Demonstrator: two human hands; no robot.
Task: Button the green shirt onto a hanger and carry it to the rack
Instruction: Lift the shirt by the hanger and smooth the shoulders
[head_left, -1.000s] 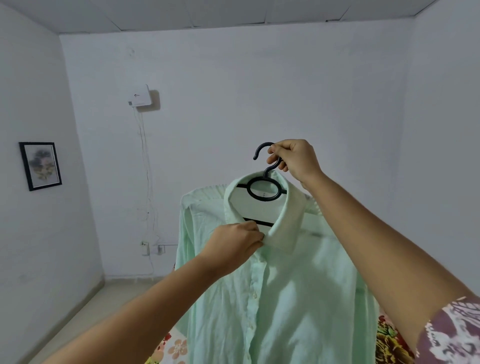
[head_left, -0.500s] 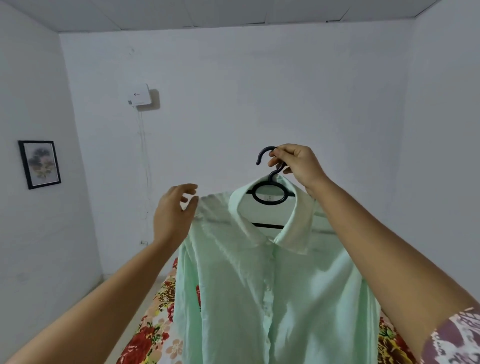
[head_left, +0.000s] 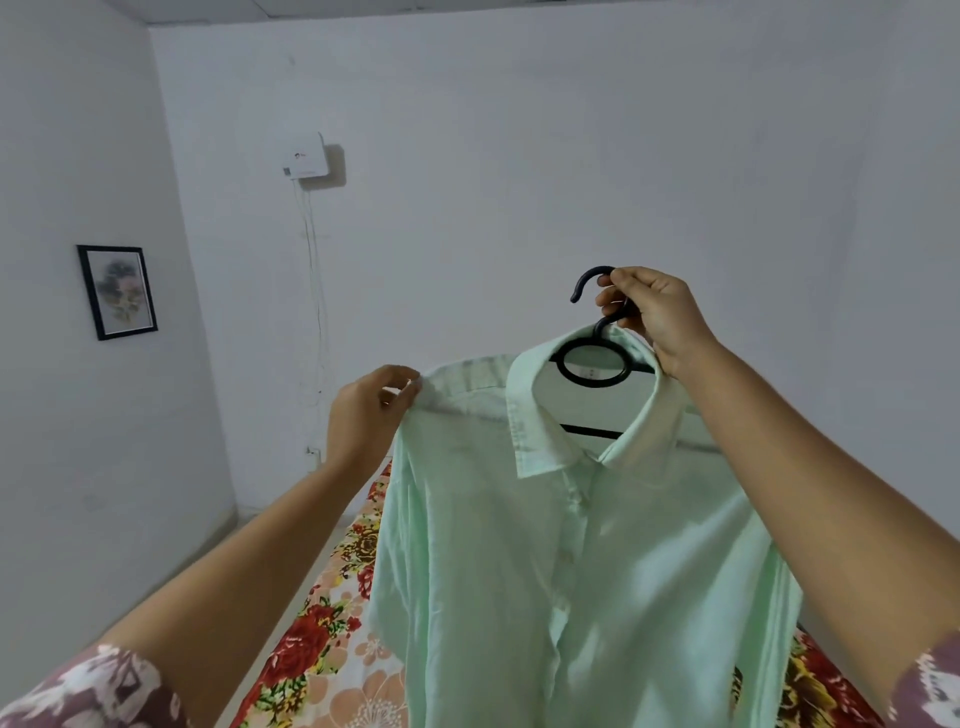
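A pale green shirt hangs in front of me on a black plastic hanger, its collar folded down and its front placket closed. My right hand grips the hanger's neck just below the hook and holds the shirt up in the air. My left hand pinches the shirt's left shoulder seam at the hanger's end. The lower part of the shirt runs out of the bottom of the frame. No rack is in view.
A bed with a floral cover lies below the shirt. White walls close the room; a framed picture hangs on the left wall and a small white box with cables on the far wall. A strip of floor runs left of the bed.
My left hand left the collar front, swung out to the left and took hold of the shirt's shoulder. The shirt and hanger shifted slightly right in view.
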